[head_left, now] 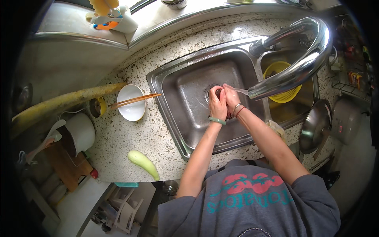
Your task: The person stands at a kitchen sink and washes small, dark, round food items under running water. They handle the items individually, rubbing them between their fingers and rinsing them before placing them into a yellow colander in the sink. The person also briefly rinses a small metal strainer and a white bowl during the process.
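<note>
Both my hands are together over the left basin of a steel sink point(185, 91), close to its drain point(209, 93). Water runs from the curved chrome faucet point(272, 87) onto them. My left hand point(217, 103) is closed, its fingers curled against the right. Pressed against it from the other side, my right hand point(232, 97) has its fingers together. Something small and dark shows between the palms, mostly hidden, and I cannot make out what it is. A green bangle point(217, 120) circles my left wrist.
A yellow colander point(285, 93) with dark pieces in it sits in the right basin. On the counter left are a white bowl point(130, 108) with chopsticks point(138, 99) across it and a pale green gourd point(143, 162). A pot lid point(316, 126) stands at right.
</note>
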{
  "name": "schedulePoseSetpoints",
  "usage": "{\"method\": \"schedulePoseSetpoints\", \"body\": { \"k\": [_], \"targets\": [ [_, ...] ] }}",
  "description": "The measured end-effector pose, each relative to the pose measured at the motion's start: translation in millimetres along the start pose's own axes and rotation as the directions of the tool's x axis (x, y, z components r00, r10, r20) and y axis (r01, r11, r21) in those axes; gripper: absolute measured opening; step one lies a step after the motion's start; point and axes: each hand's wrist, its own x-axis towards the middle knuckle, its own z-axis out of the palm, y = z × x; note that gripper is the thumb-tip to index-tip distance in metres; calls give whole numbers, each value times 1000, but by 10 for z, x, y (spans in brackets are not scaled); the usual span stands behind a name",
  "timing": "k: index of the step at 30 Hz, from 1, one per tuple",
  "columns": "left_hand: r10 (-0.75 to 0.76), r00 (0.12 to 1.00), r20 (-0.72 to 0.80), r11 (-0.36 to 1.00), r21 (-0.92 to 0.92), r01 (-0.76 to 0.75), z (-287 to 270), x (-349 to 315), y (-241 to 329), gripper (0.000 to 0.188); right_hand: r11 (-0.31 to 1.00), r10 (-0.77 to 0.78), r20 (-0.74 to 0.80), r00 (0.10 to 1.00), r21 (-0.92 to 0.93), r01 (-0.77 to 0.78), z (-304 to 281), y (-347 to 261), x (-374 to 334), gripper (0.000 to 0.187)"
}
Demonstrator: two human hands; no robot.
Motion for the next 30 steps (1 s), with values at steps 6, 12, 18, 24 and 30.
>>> {"method": "schedulePoseSetpoints", "body": {
  "k": [6,12,18,24,30],
  "targets": [
    [-205,961,183,969,174,173,-82,164,-63,40,886,-139,33,990,-442,140,-126,-21,-156,48],
    [-363,911,197,806,-423,413,301,-34,-132,25,996,-81,198,977,56,71,-146,23,-58,29],
    [-520,721,458,628,-367,686,163,244,-232,50,948,-138,51,989,-281,146,-19,-173,-269,30],
    [-489,690,533,455,-520,723,56,188,160,38,824,477,361,802,133,-550,-263,97,241,43],
    [-536,734,416,560,-475,679,99,165,-148,38,853,514,278,811,-67,-517,-149,-185,-134,46]
  ]
}}
